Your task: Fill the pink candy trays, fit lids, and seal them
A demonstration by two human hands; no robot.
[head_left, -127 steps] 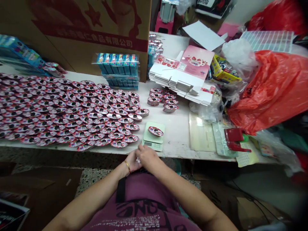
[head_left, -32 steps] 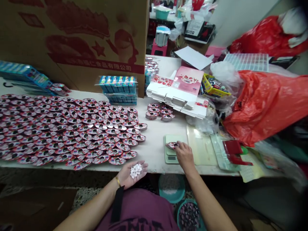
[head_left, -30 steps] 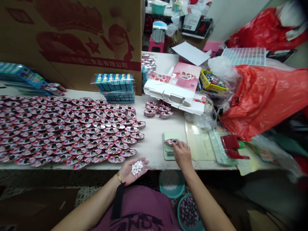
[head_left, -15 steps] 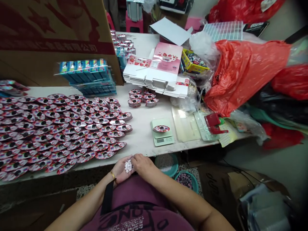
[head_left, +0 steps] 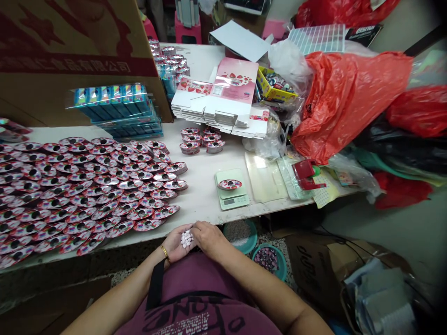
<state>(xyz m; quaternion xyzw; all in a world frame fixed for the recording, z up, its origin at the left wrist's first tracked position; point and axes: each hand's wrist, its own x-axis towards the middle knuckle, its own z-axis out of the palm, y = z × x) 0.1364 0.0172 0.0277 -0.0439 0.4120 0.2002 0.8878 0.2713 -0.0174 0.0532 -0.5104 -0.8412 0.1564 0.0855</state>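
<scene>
Small white candy tablets (head_left: 186,239) lie in a little heap in the cupped palm of my left hand (head_left: 175,243), just in front of the table edge. My right hand (head_left: 209,238) is against the heap from the right, fingers curled in and closed; what its fingertips pinch, if anything, is hidden. Just beyond my hands, a pale green digital scale (head_left: 223,204) sits on the table with one oval pink-and-red pack (head_left: 229,184) on its plate. To the left, many similar oval packs (head_left: 94,199) with dark round openings on top stand in tight rows.
Several more packs (head_left: 190,148) stand behind the scale, near stacked flat cartons (head_left: 233,93). Blue packages (head_left: 115,107) lean by a large cardboard box (head_left: 80,60). A red stapler-like tool (head_left: 304,172) and red plastic bags (head_left: 345,102) lie right. Teal basins (head_left: 284,265) are below the table.
The whole view has shifted slightly, so the table things appear a little further left. Both hands stay together at the tablets, the right fingers moving only slightly.
</scene>
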